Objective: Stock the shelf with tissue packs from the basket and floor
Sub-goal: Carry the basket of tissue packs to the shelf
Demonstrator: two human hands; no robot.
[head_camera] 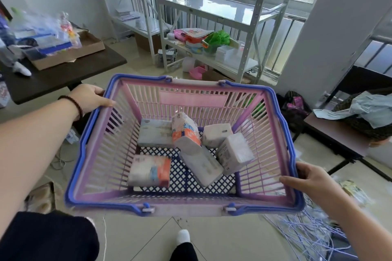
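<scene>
While carried — hands on basket.

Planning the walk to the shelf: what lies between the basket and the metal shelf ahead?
In the head view, mostly bare tiled floor separates basket from shelf; clutter sits at the shelf's foot.

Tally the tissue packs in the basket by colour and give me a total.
In the basket, held at its rim by the left hand and the right hand:
Packs with orange on the wrapper: 2
Plain pale packs, white to grey-blue: 4
Total: 6
</scene>
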